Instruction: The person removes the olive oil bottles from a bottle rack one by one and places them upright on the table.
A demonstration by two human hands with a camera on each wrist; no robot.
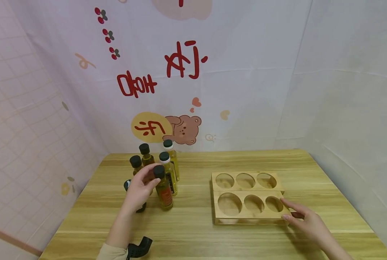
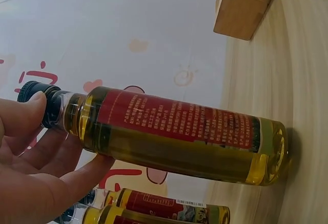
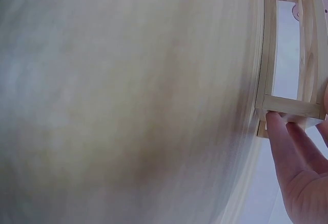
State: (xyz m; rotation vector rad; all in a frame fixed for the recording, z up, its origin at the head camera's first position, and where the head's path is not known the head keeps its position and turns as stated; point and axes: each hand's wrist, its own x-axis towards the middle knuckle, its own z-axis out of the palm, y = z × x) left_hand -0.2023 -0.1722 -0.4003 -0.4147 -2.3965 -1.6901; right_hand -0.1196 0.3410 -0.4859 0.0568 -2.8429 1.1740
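My left hand grips an oil bottle by its dark cap and neck. In the left wrist view this oil bottle has a red label and yellow-green oil, its base right at the tabletop. At the right, my right hand holds the near right end of a two-step wooden bottle rack with round holes, nothing standing in them. In the right wrist view the fingers lie against the end of the rack; the thumb is mostly cut off.
Behind the held bottle stand two oil bottles with dark green caps and white collars, one nearer and one farther. Further black-capped bottles stand left of them, partly behind my left hand. A printed cloth hangs behind the wooden table.
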